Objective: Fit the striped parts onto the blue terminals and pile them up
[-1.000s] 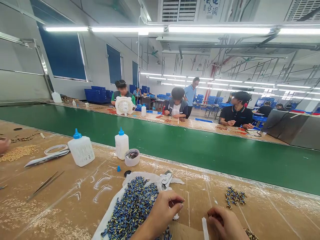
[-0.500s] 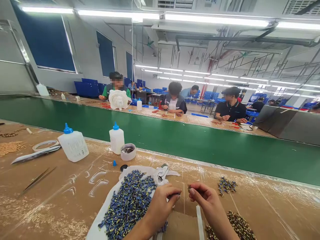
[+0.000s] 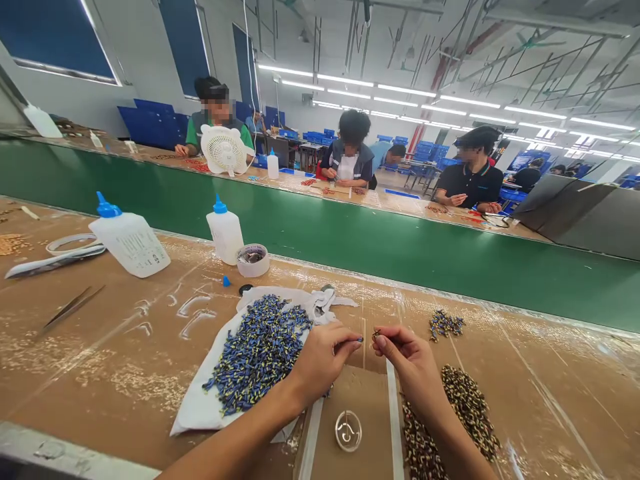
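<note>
My left hand [image 3: 323,357] is closed in a pinch on a small blue piece [image 3: 360,339], just right of a heap of blue-and-yellow pieces [image 3: 255,353] on a white cloth [image 3: 200,403]. Facing it, my right hand [image 3: 409,360] pinches a small dark brown-and-gold piece [image 3: 376,334]. The two pieces are close but apart. Below my right hand and forearm spreads a pile of brown-and-gold pieces [image 3: 465,403], partly hidden by the arm. A small cluster of blue-and-brown pieces [image 3: 446,324] lies farther right. Between my forearms sits a small clear round dish [image 3: 349,431].
Two white bottles with blue tips [image 3: 134,243] [image 3: 226,233], a tape roll holding dark bits [image 3: 253,260] and tweezers [image 3: 73,308] are on the left. A green conveyor belt [image 3: 350,230] runs behind the table. Several people work across it, near a white fan [image 3: 223,151].
My view has tilted down, bringing the clear dish and more of both forearms into sight. Both hands keep their pinches, held close together as before.
</note>
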`<state>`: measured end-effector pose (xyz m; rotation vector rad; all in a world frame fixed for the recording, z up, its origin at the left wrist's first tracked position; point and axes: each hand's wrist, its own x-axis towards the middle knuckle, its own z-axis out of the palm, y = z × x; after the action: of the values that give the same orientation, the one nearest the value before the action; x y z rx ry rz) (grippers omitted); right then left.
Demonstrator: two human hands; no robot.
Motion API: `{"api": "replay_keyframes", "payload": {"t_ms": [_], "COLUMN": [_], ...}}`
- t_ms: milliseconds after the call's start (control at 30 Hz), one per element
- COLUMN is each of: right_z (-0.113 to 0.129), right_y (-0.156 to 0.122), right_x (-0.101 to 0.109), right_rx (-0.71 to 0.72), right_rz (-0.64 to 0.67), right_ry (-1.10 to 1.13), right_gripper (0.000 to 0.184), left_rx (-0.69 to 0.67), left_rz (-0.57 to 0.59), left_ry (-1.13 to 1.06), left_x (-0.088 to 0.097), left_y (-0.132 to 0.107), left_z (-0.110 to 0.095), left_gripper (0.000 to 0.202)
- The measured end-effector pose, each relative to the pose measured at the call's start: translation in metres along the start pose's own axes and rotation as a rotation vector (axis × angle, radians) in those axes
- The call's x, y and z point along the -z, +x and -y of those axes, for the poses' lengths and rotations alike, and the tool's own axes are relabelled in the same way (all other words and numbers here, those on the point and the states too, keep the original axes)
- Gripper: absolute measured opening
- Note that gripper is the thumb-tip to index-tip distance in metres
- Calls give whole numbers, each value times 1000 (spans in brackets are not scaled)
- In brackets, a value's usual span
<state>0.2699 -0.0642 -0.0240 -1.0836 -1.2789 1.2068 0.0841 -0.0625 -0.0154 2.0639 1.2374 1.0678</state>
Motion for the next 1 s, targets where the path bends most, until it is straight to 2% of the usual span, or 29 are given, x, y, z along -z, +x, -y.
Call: {"api": "replay_keyframes", "payload": {"t_ms": [333,767,1000], "right_z": [-3,-9,-8], "right_y": [-4,-8,-8], "right_x": [-2,-5,-6], "right_rx": [-18,-24,-58], "right_rz": [27,63,96], "right_ry": [-31,-24,-12], "right_gripper": [23,20,22], "left_rx": [-99,-105,-195], "left_rz": [-5,28,49], "left_ry": [68,79,256], "left_x": [-3,-6,-4], "left_y": [-1,-4,-4], "left_z": [-1,-1,2], "left_gripper": [10,14,21]}}
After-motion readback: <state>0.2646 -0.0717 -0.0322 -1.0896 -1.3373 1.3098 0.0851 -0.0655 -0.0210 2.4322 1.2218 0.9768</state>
